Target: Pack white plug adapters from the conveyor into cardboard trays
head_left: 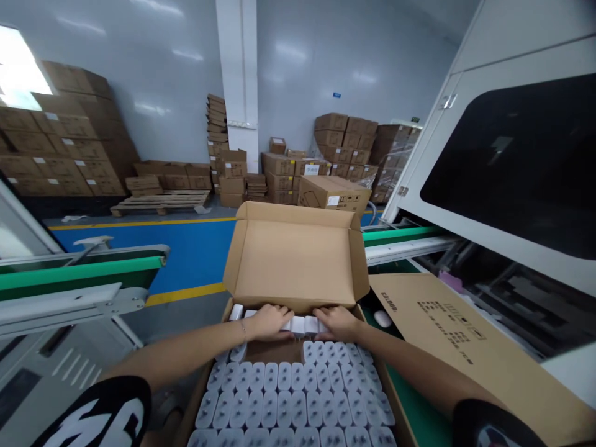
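Observation:
An open cardboard box [298, 261] with its lid raised stands in front of me, holding rows of white plug-like pieces [284, 406]. Near its back wall, my left hand [270, 323] and my right hand [339, 323] face each other, closed on the two ends of a short row of white blocks [300, 325]. Below this row a gap shows the bare cardboard bottom, with more pieces to its left and right. At the back left corner another white piece [236, 312] sits beyond my left hand.
Green-belted conveyors lie at left [84, 273] and right [400, 234]. A printed cardboard sheet [465, 347] is beside the box, near a white rounded object [382, 319]. A machine with a dark window [516, 161] rises at right. Stacked cartons [60, 143] stand behind.

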